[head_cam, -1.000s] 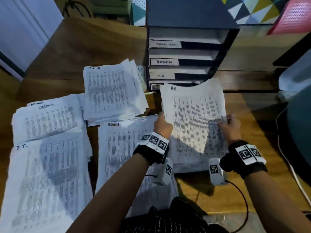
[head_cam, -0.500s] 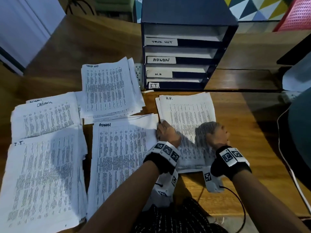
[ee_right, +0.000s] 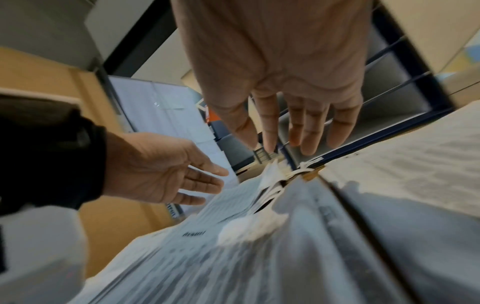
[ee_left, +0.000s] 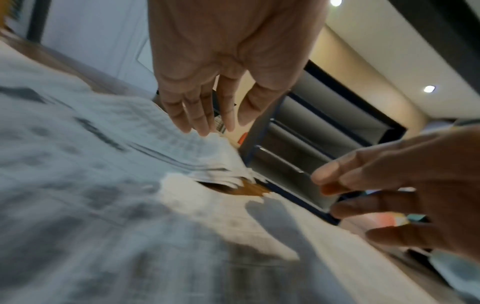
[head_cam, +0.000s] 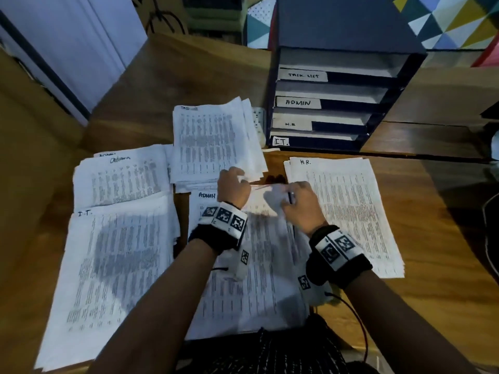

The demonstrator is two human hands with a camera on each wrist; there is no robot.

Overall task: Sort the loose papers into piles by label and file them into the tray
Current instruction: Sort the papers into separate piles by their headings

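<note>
Several stacks of printed paper lie on the wooden table in the head view: a "TASK LIST" pile point(head_cam: 213, 141), a handwritten admin pile point(head_cam: 121, 179), an "I.T." pile point(head_cam: 116, 265), an "ADMIN" pile point(head_cam: 259, 271) and an "H.R." pile point(head_cam: 348, 211). The dark blue tray unit point(head_cam: 348, 28) stands behind them, its slots labelled TASK LIST, ADMIN, H.R. and I.T. My left hand point(head_cam: 233, 184) point(ee_left: 207, 117) and right hand point(head_cam: 295, 199) point(ee_right: 285, 131) hover over the top edge of the ADMIN pile. Their fingers are straight and hold nothing.
A white power strip point(head_cam: 258, 122) lies between the TASK LIST pile and the tray unit. Bare table point(head_cam: 437, 265) shows right of the H.R. pile, with a cable point(head_cam: 488, 244) at the right edge. A white cabinet point(head_cam: 67, 49) stands at the far left.
The H.R. stack, held up on edge a second ago, now lies flat at the right. Both hands have let go of it and moved left to the top of the ADMIN pile.
</note>
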